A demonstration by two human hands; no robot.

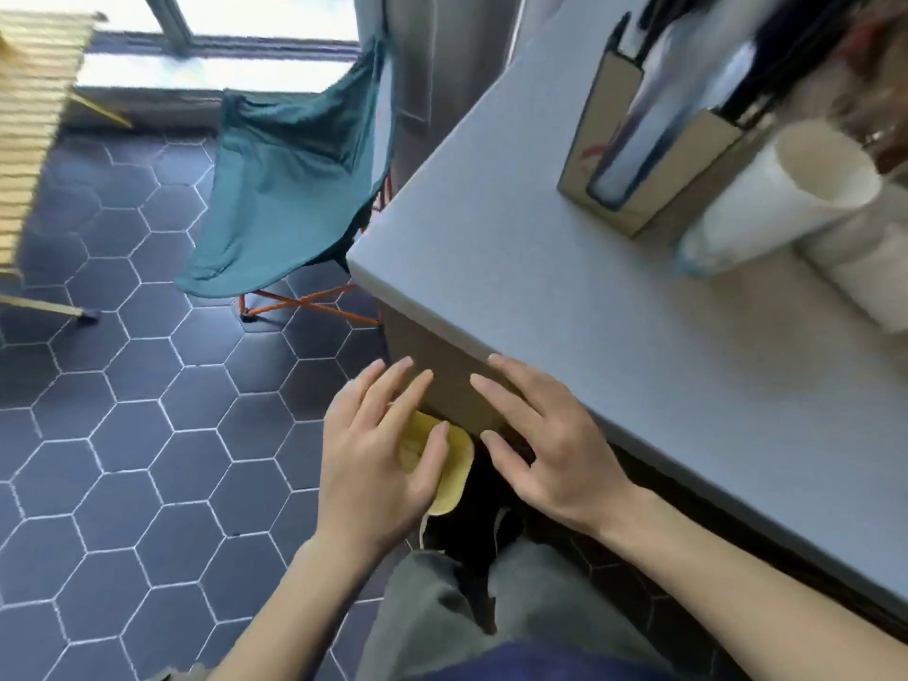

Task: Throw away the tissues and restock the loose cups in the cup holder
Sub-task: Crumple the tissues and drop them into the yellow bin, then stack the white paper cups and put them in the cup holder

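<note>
Nearest, low in the centre of the frame, the left hand [381,449] and right hand [545,449] hover palm-down with fingers spread wide, both empty, just off the counter's near corner. Beneath the left hand's fingers sits a yellow object [454,471], partly hidden; whether it is a bin lid or something else cannot be told, and no tissues show anywhere.

Rightward and further up, the grey counter [565,287] runs diagonally, its corner [351,262] jutting toward the middle of the frame. That edge is hard and sharp, so a sleeve or wrist swinging up from below could catch it. The counter surface between the hands and the cups lies bare, giving free room to reach across.

At the right edge lie the loose cups [766,199], a white nested stack tipped on its side with the open mouth facing up-right, touching a second white stack [865,272] below it. These look like thin paper: light, crushable, slick, and likely to slide apart if lifted by one end. Gripping around the stack's middle, gently, seems safest.

Behind them stands a cardboard holder [634,154], blurred, holding dark items; whether it is the cup holder is unclear.
</note>
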